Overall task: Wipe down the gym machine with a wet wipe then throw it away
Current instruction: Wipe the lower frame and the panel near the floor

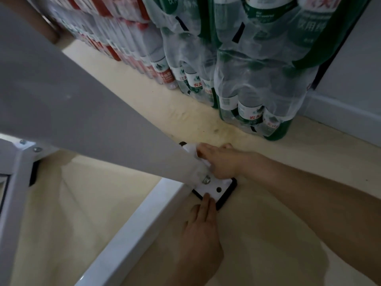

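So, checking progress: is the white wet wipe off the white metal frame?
No, the right hand holds the white wet wipe against the white metal frame.

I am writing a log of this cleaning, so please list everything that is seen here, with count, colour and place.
machine frame: one, white, left and centre
foot plate: one, white on a black pad, on the floor
bolt: one, silver, on the plate
wet wipe: one, white, at the beam's foot
bottle packs: several, red or green labels, stacked along the back
floor: cream
right hand: grips the wipe
left hand: fingertips touch the plate
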Available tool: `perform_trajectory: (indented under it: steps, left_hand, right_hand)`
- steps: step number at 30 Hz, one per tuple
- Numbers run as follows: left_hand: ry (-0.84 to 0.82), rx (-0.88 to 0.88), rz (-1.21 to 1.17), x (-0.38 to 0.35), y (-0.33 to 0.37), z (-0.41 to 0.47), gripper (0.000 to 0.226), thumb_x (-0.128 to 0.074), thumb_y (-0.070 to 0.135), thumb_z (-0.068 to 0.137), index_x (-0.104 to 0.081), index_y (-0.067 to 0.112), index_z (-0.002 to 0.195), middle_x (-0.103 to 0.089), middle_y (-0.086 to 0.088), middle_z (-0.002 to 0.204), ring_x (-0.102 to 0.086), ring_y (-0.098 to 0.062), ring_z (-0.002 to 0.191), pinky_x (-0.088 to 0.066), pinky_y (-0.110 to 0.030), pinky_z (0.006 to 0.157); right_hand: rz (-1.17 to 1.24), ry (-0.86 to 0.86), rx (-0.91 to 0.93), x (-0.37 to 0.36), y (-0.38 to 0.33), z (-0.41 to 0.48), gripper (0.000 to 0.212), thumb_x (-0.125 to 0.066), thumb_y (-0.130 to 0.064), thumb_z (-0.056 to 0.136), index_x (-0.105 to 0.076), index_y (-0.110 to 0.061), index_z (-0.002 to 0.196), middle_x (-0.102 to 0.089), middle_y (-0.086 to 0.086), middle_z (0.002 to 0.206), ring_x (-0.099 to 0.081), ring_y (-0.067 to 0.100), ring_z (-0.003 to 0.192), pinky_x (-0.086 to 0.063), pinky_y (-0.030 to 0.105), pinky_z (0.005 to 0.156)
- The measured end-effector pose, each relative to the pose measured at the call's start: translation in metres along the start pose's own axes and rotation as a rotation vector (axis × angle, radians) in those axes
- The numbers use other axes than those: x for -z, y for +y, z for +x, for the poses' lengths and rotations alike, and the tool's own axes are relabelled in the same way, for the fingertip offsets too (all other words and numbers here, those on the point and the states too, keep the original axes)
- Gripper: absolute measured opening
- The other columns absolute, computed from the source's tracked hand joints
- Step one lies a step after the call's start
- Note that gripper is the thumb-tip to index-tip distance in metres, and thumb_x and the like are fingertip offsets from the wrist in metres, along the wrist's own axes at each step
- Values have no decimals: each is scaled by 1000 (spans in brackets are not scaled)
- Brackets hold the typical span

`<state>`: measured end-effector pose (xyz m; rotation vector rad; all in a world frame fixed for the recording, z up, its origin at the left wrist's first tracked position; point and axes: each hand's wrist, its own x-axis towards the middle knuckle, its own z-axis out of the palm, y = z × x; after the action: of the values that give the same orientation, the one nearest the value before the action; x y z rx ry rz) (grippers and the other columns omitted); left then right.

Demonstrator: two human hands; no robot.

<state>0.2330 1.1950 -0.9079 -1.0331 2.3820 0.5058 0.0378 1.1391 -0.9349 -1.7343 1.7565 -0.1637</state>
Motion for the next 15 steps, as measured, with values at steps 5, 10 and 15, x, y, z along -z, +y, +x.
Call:
perform_trajectory:
  steps: [5,10,15]
  left_hand:
    - [-30,-7,-22,10,-2,1,83,-46,7,87,-1,21,155,11,9,162,-2,-18,146,-25,-38,116]
    - [81,-77,25,13,-11,0,79,-44,7,83,-14,27,154,-7,11,161,-11,-17,144,-29,-34,113]
    - [345,-194,-54,7,-6,2,58,-43,7,68,-64,11,122,-62,-4,124,-59,-23,112,-49,-25,92]
  right_hand:
    - [122,-16,-19,21,-14,41,38,-41,-27,102,-31,-24,139,-43,-2,142,-49,26,120,-30,44,96]
    - [96,105,-91,-23,-1,-33,52,-34,-18,92,-34,-22,144,-42,-1,146,-48,25,124,-32,35,98]
    - [-183,454,-111,-105,-34,-94,54,-39,-29,77,-67,-13,120,-67,7,122,-61,30,117,-37,45,95]
